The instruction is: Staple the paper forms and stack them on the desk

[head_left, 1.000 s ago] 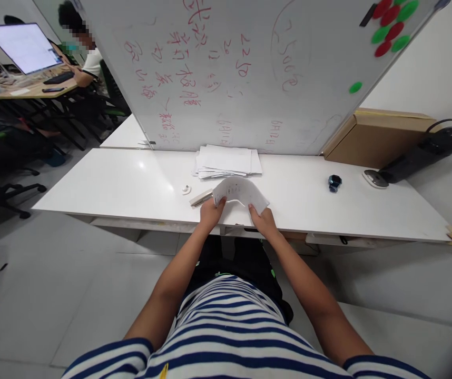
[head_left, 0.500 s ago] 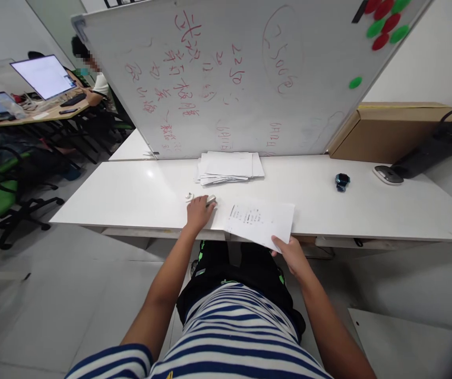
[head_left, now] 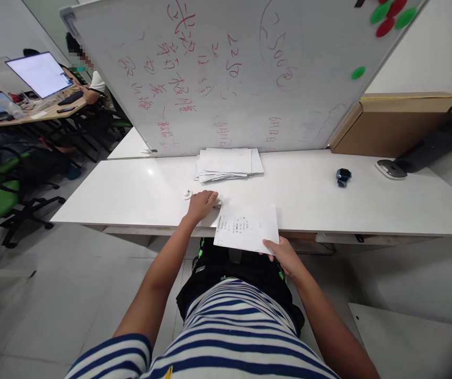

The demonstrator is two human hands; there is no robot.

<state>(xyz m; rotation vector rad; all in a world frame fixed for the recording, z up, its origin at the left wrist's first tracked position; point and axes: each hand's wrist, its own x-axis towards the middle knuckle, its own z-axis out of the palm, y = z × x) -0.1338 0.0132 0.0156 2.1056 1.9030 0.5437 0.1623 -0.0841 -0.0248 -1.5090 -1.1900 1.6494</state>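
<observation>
My left hand [head_left: 202, 204] is wrapped over a light-coloured stapler [head_left: 217, 205] on the desk and hides most of it. Only the stapler's front end shows past the fingers, close by the upper left corner of a printed paper sheet [head_left: 247, 229]. My right hand [head_left: 283, 252] pinches that sheet at its lower right corner, thumb on top. The sheet hangs partly over the desk's front edge, its print facing up. A small white item [head_left: 187, 195] lies just left of my left hand. Behind both hands sits a stack of white paper [head_left: 228, 164].
The white desk [head_left: 139, 195] runs across, with a whiteboard [head_left: 226, 79] standing at its back. To the right are a dark watch [head_left: 343, 177], a computer mouse [head_left: 391, 169], a cardboard box [head_left: 392, 126] and a black cylindrical object [head_left: 439, 139]. Other people sit at a far-left table.
My left hand let go of the sheet and moved left onto the stapler. My right hand lowered the sheet flat, then shifted it left, bringing its corner to the stapler's front end.
</observation>
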